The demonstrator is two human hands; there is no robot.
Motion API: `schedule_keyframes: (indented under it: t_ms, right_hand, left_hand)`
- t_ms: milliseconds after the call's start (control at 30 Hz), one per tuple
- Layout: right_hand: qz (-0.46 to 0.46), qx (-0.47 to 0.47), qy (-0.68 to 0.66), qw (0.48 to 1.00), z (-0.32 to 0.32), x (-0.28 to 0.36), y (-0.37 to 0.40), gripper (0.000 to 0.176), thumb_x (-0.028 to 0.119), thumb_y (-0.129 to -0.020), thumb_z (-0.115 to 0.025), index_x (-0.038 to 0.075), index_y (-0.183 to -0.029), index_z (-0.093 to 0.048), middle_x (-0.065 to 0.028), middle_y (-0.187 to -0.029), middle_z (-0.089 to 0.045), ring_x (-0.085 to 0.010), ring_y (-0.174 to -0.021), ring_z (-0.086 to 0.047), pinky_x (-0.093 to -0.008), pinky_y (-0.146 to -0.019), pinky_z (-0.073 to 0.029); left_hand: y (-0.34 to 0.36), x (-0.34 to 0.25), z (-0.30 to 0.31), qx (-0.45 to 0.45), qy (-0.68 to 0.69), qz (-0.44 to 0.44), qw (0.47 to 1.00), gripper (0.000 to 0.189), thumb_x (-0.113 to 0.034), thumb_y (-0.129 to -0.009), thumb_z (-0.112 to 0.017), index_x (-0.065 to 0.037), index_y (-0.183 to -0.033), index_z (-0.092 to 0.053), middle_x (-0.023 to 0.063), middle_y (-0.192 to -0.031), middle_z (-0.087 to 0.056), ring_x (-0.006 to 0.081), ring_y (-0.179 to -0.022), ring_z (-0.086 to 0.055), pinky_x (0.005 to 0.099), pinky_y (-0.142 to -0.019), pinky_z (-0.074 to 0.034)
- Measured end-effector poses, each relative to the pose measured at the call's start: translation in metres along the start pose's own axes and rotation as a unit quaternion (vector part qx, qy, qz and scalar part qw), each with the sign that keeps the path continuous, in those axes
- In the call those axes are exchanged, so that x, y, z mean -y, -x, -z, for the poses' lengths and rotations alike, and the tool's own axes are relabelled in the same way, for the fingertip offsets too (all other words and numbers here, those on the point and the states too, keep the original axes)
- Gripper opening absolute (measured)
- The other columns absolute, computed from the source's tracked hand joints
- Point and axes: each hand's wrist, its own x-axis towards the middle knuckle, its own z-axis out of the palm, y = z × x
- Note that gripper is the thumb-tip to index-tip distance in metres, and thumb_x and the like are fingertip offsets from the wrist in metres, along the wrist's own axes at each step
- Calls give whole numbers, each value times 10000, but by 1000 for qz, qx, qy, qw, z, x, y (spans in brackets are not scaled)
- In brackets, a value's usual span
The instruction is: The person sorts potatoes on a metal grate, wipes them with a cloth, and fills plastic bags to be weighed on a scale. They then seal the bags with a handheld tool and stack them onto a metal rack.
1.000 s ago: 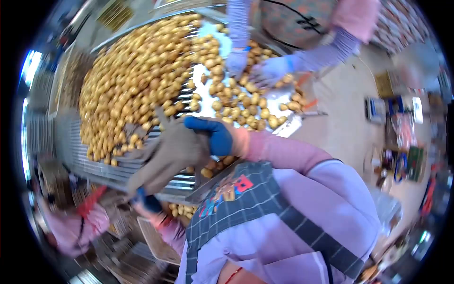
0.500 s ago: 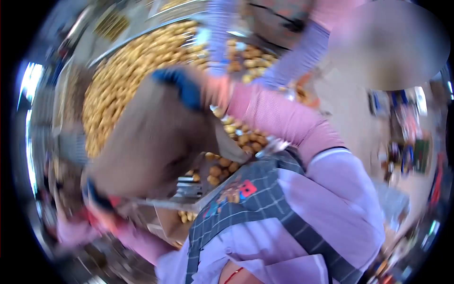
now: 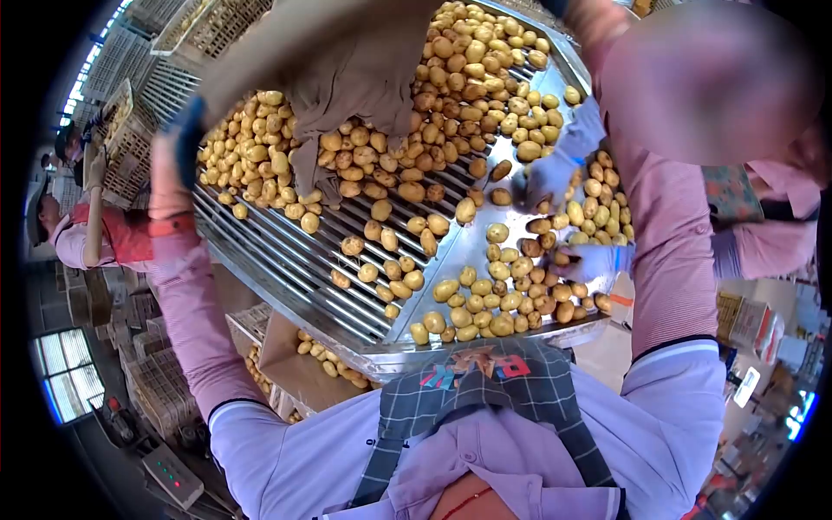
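Note:
A brown cloth (image 3: 347,61) is stretched across the top of the view, with a loose flap hanging onto the potatoes. My left hand (image 3: 180,152), in a dark blue glove, grips its left end. At the top right, my right hand (image 3: 594,22) is blurred and its fingers are cut off by the frame, so its hold is hidden. Many yellow potatoes (image 3: 251,147) lie under and around the cloth, heaped on a slatted metal sorting table (image 3: 286,251).
A co-worker's two gloved hands (image 3: 555,180) are among potatoes on the smooth metal part at right. Another person in a red apron (image 3: 121,230) stands at left by plastic crates (image 3: 130,160). Below the table edge is a cardboard box (image 3: 286,355) beside more potatoes.
The cloth, bunched over the left of the table before, is now spread upward and away. My arms have moved wide apart, uncovering the slats and potatoes nearest me.

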Motion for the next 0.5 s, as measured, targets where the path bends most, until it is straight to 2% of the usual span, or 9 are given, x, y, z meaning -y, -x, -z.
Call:
schedule_keyframes:
  t_ms: [33,100,167,200,233,300,367,433,500]
  right_hand:
    - [-57,-64,191,978,31,-49,23,296,264,-874,-502,9,-962,-625,-126,-927,-666,-220,-819,-647,-308,-758,-519]
    - [-215,-108,534,810,21,-90,65,296,294,-870,-505,45,-840,-662,-131,-749,-635,-264,-698,-636,-294,-680,-491]
    - [-262,-45,683,681,58,-153,90,316,329,-839,-547,45,-932,-652,-179,-806,-629,-317,-781,-622,-369,-739,-483]
    - [-160,-106,714,673,37,-152,96,379,319,-821,-587,57,-1094,-574,-182,-981,-600,-312,-918,-589,-385,-829,-453]
    - [-66,-159,733,658,11,-158,92,531,310,-802,-626,68,-1257,-496,-186,-1157,-571,-308,-1054,-555,-401,-919,-422]
    - [40,-71,719,690,-21,-194,50,586,399,-818,-555,56,-1282,-453,-191,-1188,-552,-308,-1102,-529,-409,-937,-411]
    - [233,3,790,567,-52,-251,9,590,470,-814,-539,119,-1283,-472,-177,-1161,-574,-322,-1067,-546,-436,-921,-420]
    - [276,-62,757,588,-45,-315,-39,581,543,-802,-520,200,-1270,-499,-172,-1169,-565,-333,-1059,-542,-456,-918,-413]
    - [-7,35,725,688,-28,-322,-81,583,582,-787,-519,262,-1274,-497,-161,-1182,-565,-328,-1069,-542,-443,-908,-424]
  left_hand:
    - [20,4,-35,-73,140,237,958,360,-196,-846,-611,20,-1134,-598,81,-1025,-631,137,-888,-581,251,-812,-468]
    - [67,69,-51,102,83,400,907,366,-211,-816,-641,6,-1110,-615,72,-1019,-628,130,-876,-572,258,-806,-470]
    - [98,113,-66,180,-41,435,882,455,-269,-801,-663,16,-1147,-583,126,-1029,-635,202,-901,-596,307,-833,-463]
    - [109,119,-75,114,-306,238,915,575,-265,-799,-684,30,-1249,-481,123,-1115,-593,217,-1000,-567,351,-852,-461]
    - [80,71,-101,66,-475,148,865,706,-282,-781,-696,-8,-1347,-374,210,-1268,-489,328,-1149,-489,415,-976,-372]
    - [36,53,-149,32,-486,-47,872,736,-362,-777,-674,-90,-1382,-356,249,-1378,-353,406,-1247,-358,461,-1048,-265]
    - [3,96,-215,139,-541,-17,830,742,-449,-769,-635,-170,-1396,-353,245,-1445,-234,421,-1296,-276,482,-1067,-216]
    - [-35,109,-254,87,-580,-81,806,741,-512,-734,-613,-172,-1362,-412,249,-1418,-290,428,-1278,-320,495,-1034,-275]
    - [-52,141,-271,38,-563,-87,821,664,-468,-721,-624,-161,-1295,-492,254,-1303,-439,396,-1169,-461,477,-941,-387]
